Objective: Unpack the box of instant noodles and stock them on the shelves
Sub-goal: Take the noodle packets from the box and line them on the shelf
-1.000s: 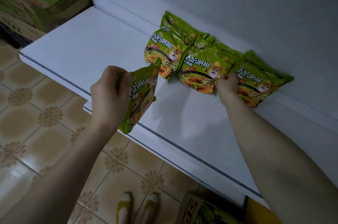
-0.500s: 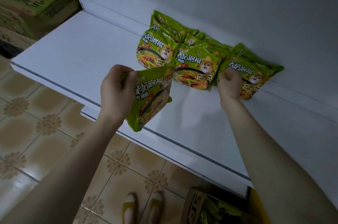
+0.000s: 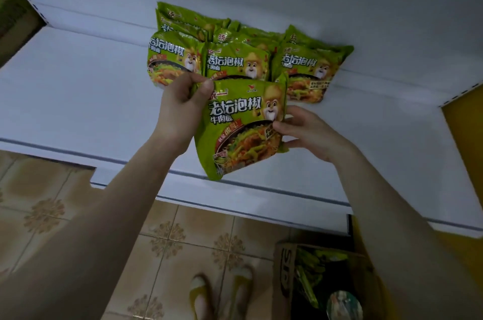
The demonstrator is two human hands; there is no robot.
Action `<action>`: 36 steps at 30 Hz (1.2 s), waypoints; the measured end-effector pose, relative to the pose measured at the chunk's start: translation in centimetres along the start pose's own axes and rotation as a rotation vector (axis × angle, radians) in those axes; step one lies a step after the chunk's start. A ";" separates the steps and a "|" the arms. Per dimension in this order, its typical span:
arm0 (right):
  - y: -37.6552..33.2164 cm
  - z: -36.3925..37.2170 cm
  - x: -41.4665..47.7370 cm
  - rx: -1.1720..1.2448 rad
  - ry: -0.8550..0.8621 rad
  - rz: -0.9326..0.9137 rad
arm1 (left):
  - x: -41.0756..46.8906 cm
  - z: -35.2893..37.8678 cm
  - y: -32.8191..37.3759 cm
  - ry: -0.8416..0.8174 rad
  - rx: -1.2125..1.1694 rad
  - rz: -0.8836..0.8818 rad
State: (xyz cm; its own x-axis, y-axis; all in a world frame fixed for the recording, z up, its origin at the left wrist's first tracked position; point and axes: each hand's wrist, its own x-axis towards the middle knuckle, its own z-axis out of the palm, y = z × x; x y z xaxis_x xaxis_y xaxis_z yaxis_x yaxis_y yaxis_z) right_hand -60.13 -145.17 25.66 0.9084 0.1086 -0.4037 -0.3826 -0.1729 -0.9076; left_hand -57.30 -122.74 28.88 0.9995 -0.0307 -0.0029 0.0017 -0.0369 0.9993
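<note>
Left hand (image 3: 183, 107), right hand (image 3: 308, 134), pinch-tight on packet (image 3: 243, 131)

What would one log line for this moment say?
left hand: pinches packet top corner | right hand: grips its side | shelf: stocked packets at back | box: on floor

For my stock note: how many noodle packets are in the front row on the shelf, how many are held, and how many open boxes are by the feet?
Front-row packets on shelf: 3
Held packet, left hand and right hand: 1
Cardboard box: 1
Total: 5
Packets behind overlap; uncountable.
</note>
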 end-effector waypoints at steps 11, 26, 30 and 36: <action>5.3 -3.6 -1.0 0.143 0.306 -0.130 | -1.0 6.2 -4.0 0.136 0.218 0.140; 7.8 -10.3 7.0 0.186 0.725 -0.319 | -3.3 10.5 -17.9 -0.101 1.212 0.302; 7.6 -10.3 9.2 0.211 0.720 -0.308 | -3.5 10.5 -18.0 -0.088 1.211 0.332; 7.7 -10.3 10.5 0.168 0.740 -0.261 | -3.5 10.5 -17.8 -0.082 1.211 0.368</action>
State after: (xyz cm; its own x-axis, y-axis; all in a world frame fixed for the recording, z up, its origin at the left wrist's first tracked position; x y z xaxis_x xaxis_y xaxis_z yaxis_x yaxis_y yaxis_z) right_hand -51.83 -155.40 15.58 0.8255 -0.5623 -0.0485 -0.1096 -0.0754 -0.9911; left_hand -61.20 -132.48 10.67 0.9300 -0.2935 0.2211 -0.3474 -0.8983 0.2690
